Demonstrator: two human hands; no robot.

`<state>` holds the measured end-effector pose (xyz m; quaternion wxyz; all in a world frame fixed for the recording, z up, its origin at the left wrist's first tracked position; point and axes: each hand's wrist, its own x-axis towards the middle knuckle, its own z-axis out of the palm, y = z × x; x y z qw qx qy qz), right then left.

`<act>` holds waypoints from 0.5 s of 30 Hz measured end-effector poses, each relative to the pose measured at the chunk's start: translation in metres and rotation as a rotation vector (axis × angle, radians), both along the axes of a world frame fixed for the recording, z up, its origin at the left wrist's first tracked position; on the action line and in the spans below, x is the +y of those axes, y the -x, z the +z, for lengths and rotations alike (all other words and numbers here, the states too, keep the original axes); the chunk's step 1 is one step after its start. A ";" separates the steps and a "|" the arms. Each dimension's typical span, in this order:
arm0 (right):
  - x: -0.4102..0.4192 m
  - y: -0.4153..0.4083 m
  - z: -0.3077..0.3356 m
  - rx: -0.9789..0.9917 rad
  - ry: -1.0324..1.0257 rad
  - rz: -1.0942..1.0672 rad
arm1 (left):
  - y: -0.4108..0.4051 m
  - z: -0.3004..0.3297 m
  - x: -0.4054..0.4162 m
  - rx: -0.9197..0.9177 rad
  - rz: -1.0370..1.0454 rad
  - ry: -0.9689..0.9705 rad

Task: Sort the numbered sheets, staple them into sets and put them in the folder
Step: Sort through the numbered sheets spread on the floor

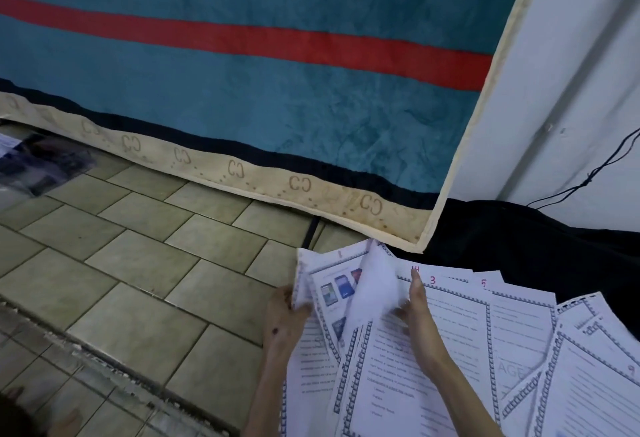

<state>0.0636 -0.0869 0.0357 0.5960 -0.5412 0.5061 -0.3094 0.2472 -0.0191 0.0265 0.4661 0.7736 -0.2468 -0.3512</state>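
So the sheets (450, 343) are all down at the bottom right, fanned out loose on the tiled floor (138, 263) just below the corner of the blue blanket (242, 90) and beside a dark cloth (519, 235). No stapler that I can spot, and I can't tell if the blurry thing at the far left (45, 166) is the folder.

Handling-wise: plain printer paper, so super light, floppy, and slidey against itself. I'd guess it creases easily if you grab it mid-page. Best bet is pinching a corner or edge and peeling one sheet off at a time.

Left hand (287, 319) is closed on the left edge of a small bunch, thumb on top. Right hand (415, 312) lies fairly flat with fingers stretched out on the pile, index tip near the red number up top, while its thumb seems to be lifting one curled sheet (374, 291).

Direction: most pages have their long axis running away from the person, tops with the red numbers (3 and 5 are readable) at the far end. The ones at far right are twisted off at an angle.
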 end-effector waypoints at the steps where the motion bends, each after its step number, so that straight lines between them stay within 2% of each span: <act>1: 0.005 0.002 -0.001 0.098 0.086 0.028 | -0.001 -0.001 0.003 -0.020 -0.001 -0.011; 4: 0.025 0.010 -0.021 0.706 0.465 0.312 | 0.000 -0.001 0.006 -0.034 0.013 0.020; 6: 0.035 0.007 -0.040 0.982 0.580 0.444 | 0.001 0.004 0.005 -0.052 0.053 0.022; 8: 0.038 0.004 -0.050 1.062 0.595 0.466 | 0.003 0.016 0.005 -0.113 0.089 0.017; 12: 0.038 0.004 -0.048 1.056 0.596 0.458 | 0.008 0.060 0.015 -0.322 0.201 -0.069; 15: 0.039 0.006 -0.048 1.061 0.598 0.477 | 0.004 0.101 0.037 -0.441 0.350 -0.058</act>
